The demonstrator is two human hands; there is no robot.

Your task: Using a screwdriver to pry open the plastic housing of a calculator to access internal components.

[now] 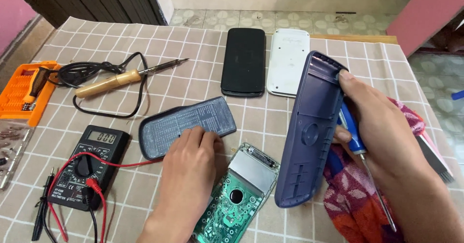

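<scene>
The right hand (386,132) grips a dark blue plastic back shell (311,132), held nearly upright above the checked worktop (203,45), its fingers closed round the shell's edge with a blue-handled screwdriver (360,161) tucked in the same grasp. The left hand (191,165) lies flat, fingers loosely spread and holding nothing, its tips pressing a dark slide cover (188,126) just beside a bare green circuit board (237,197).

To do this well, I judge the shell should be kept clear of the board so the screwdriver tip does not scrape it, and the cover pinned lightly, not bent. A multimeter (89,168) with red leads lies well to the left, beyond the cover.
</scene>
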